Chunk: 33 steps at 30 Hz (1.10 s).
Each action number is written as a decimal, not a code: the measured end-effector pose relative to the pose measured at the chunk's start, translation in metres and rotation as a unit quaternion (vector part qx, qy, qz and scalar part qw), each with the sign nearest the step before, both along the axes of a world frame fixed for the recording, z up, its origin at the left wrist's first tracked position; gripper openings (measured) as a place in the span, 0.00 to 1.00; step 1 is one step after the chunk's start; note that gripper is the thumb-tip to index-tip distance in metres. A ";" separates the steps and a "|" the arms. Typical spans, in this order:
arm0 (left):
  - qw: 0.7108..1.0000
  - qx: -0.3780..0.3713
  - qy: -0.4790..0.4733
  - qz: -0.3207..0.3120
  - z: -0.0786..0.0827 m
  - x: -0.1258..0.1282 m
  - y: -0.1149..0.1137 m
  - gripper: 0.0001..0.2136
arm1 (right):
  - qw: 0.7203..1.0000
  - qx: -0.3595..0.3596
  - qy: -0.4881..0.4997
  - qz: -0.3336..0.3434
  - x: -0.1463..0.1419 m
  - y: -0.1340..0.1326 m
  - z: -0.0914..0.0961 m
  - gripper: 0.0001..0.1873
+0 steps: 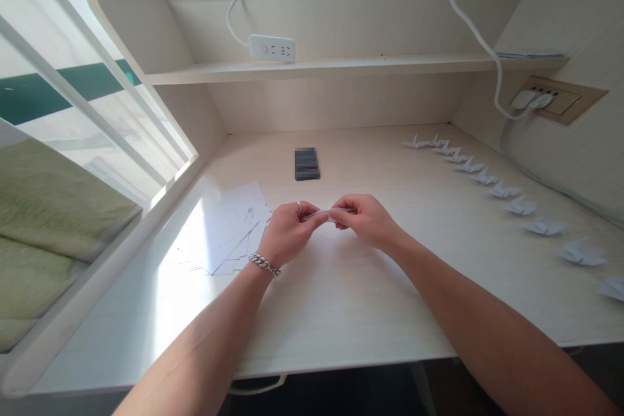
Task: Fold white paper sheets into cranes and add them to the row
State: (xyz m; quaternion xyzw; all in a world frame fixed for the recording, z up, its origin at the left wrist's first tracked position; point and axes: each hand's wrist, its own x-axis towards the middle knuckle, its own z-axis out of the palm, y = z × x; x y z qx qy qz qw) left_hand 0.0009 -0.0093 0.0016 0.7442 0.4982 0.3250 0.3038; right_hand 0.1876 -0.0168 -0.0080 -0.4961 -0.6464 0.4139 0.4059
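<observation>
Our left hand [287,232] and right hand [364,219] each pinch one end of a small folded paper [322,214] with closed fingertips, just right of the stack of sheets [221,231] on the worktop [341,302]. Paper cranes [487,177] line up well right of that stack.

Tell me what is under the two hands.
Bare desk shows beneath the left hand and right hand, which pinch a small white paper between them. They cover most of that paper, so its fold cannot be told.
</observation>
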 end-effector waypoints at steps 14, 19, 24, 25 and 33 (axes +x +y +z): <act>0.999 0.017 0.023 0.033 0.005 -0.006 0.006 0.18 | 0.991 -0.084 0.066 0.076 -0.002 0.000 -0.003 0.14; 0.986 0.025 -0.126 0.103 0.004 -0.012 0.014 0.18 | 0.983 -0.101 0.151 0.033 -0.005 0.000 0.002 0.14; 0.969 -0.032 -0.237 0.055 -0.006 -0.005 0.012 0.15 | 0.972 -0.102 0.206 -0.040 -0.009 -0.001 0.005 0.16; 0.972 -0.037 -0.232 0.023 -0.008 -0.002 0.010 0.15 | 0.971 -0.098 0.215 -0.048 -0.010 -0.001 0.005 0.17; 0.963 -0.035 -0.267 0.027 -0.011 0.011 0.002 0.12 | 0.979 -0.054 0.194 -0.042 -0.017 -0.003 -0.001 0.16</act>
